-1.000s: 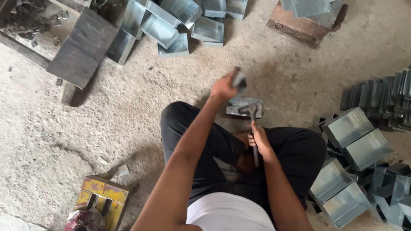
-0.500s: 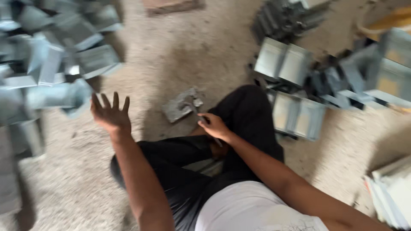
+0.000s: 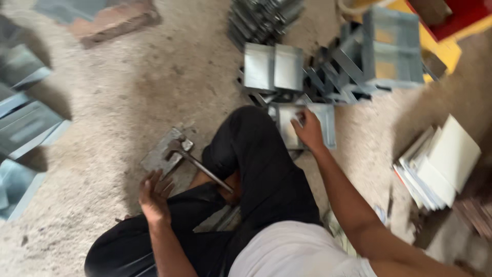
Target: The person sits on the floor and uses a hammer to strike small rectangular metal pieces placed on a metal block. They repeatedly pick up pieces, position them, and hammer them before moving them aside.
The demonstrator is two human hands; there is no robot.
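At two o'clock beyond the knee: right hand (image 3: 309, 131) closing fingers on a folded sheet-metal piece (image 3: 306, 124) | left hand (image 3: 154, 194) resting open, fingers apart, by the hammer (image 3: 196, 162) lying on a steel plate (image 3: 165, 155) | step: fetching stock; next likely needs firm lifting grip.

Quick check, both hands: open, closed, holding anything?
Left hand: open, fingers spread, holding nothing, resting by the flat metal plate.
Right hand: fingers curled on a grey sheet-metal box; firm grip cannot be told.
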